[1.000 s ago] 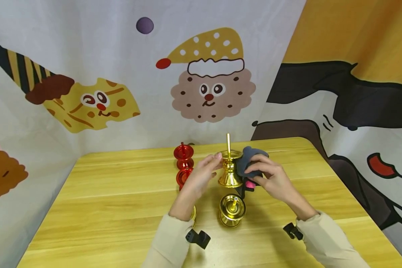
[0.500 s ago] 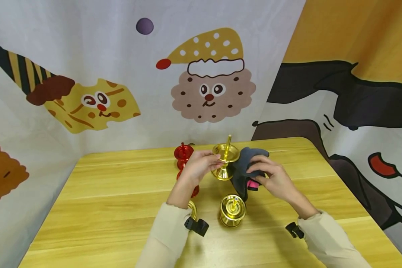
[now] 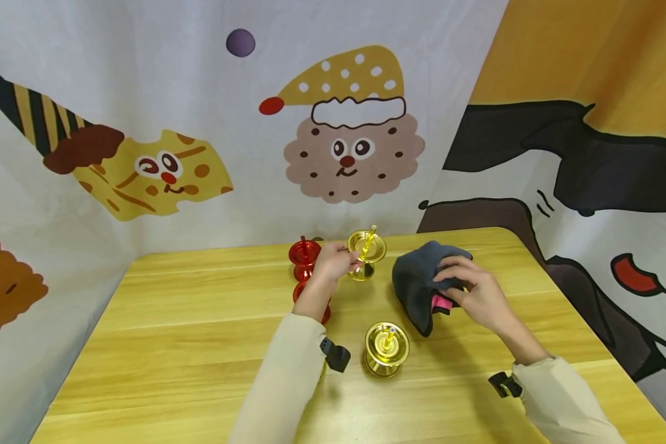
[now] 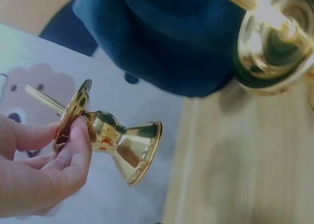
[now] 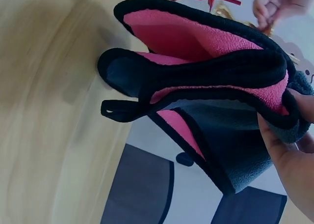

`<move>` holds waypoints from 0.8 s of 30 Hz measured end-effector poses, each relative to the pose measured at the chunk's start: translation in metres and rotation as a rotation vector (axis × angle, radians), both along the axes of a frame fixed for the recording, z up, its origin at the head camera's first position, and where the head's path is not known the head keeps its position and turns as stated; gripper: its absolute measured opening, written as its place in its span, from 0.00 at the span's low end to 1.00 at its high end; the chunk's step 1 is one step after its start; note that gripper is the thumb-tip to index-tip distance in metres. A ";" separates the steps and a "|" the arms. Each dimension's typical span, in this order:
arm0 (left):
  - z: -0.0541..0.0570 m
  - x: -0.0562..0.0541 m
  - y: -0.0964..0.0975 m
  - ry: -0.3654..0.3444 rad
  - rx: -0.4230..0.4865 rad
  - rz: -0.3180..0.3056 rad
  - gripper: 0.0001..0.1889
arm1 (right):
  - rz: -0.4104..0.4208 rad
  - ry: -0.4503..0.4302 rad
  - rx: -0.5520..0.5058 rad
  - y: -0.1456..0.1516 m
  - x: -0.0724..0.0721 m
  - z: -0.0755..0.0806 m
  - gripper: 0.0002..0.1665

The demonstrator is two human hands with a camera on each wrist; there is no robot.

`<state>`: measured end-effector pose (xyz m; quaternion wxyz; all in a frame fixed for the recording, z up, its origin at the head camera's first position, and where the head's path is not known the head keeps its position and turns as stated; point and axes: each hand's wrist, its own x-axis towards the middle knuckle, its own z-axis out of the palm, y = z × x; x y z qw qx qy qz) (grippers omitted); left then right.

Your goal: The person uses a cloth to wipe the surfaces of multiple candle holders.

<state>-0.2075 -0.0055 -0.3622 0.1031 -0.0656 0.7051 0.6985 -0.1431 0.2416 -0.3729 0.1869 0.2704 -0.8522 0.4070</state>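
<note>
My left hand point(image 3: 333, 264) pinches the upper dish of a shiny gold candle holder point(image 3: 364, 271), which has a thin upright spike and a flared foot. In the left wrist view, thumb and fingers grip the dish rim of this candle holder point(image 4: 128, 148) from both sides. Over to the right, my right hand point(image 3: 477, 293) holds a bunched grey-blue cloth point(image 3: 419, 280). The right wrist view shows the cloth's pink inner side point(image 5: 196, 35), black edging and a small hanging loop point(image 5: 120, 111).
Another gold candle holder point(image 3: 385, 351) stands nearer me on the wooden table point(image 3: 172, 345). A red candle holder point(image 3: 304, 254) stands at the back, with a second red one partly hidden by my left arm. A sliver of gold shows beside my left sleeve. A printed curtain hangs behind.
My left hand has carried the gold candle holder left and toward the back, away from the cloth. My right hand has drawn the cloth slightly right.
</note>
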 end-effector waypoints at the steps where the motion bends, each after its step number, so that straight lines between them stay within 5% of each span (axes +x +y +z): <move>1: -0.016 -0.011 0.001 0.012 0.011 0.000 0.09 | -0.005 -0.003 0.005 0.001 0.000 -0.001 0.21; 3: -0.062 -0.042 0.004 0.003 0.001 0.018 0.07 | -0.015 -0.007 0.017 0.003 0.000 -0.002 0.21; 8: -0.223 -0.150 0.015 -0.008 -0.053 0.069 0.09 | -0.021 -0.044 0.036 0.006 0.001 -0.006 0.21; 10: -0.258 -0.172 0.018 -0.019 -0.069 0.084 0.13 | -0.020 -0.063 0.041 0.006 0.002 -0.006 0.21; 13: -0.259 -0.170 0.018 -0.040 -0.104 0.080 0.17 | -0.018 -0.076 0.043 0.006 0.003 -0.008 0.21; 20: -0.172 -0.110 0.014 -0.061 -0.145 0.044 0.19 | -0.011 -0.071 0.042 0.007 0.004 -0.008 0.21; 24: -0.151 -0.095 0.014 -0.060 -0.180 0.045 0.18 | -0.007 -0.074 0.039 0.007 0.004 -0.008 0.21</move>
